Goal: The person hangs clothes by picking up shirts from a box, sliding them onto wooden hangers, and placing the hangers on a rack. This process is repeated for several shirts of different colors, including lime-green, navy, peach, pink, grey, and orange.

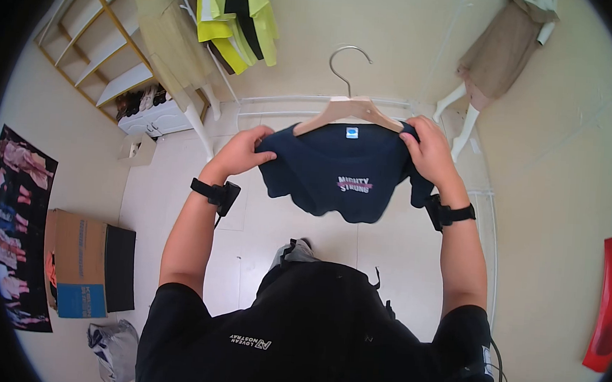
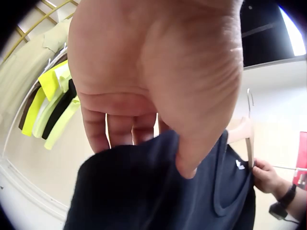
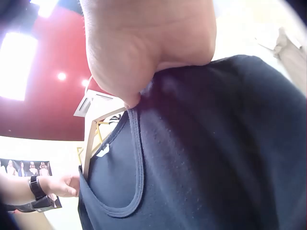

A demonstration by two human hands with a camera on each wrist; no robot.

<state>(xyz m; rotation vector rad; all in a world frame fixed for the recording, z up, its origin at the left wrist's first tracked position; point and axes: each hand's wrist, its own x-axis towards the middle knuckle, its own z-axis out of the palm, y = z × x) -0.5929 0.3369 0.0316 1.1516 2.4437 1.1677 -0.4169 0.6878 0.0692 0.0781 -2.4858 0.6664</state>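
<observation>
A dark navy T-shirt (image 1: pixel 307 170) with "MIGHTY STRONG" on its chest hangs on a light wooden hanger (image 1: pixel 351 109) with a metal hook. The hanger's arms run inside the neckline; their ends are hidden in the shoulders. My left hand (image 1: pixel 241 151) pinches the shirt at the shoulder on the left, thumb in front and fingers behind, as the left wrist view shows. At the other shoulder my right hand (image 1: pixel 429 148) grips the fabric close to the collar, its thumb at the neckline in the right wrist view. A small white label (image 1: pixel 352 132) shows inside the back neck.
Bright yellow and black garments (image 1: pixel 236 19) hang on a rack at the back left, beside a dressed mannequin (image 1: pixel 164 32). Another mannequin (image 1: pixel 497 52) stands at the back right. A cardboard box (image 1: pixel 78 246) and a plastic bag (image 1: pixel 112 351) lie at the left wall.
</observation>
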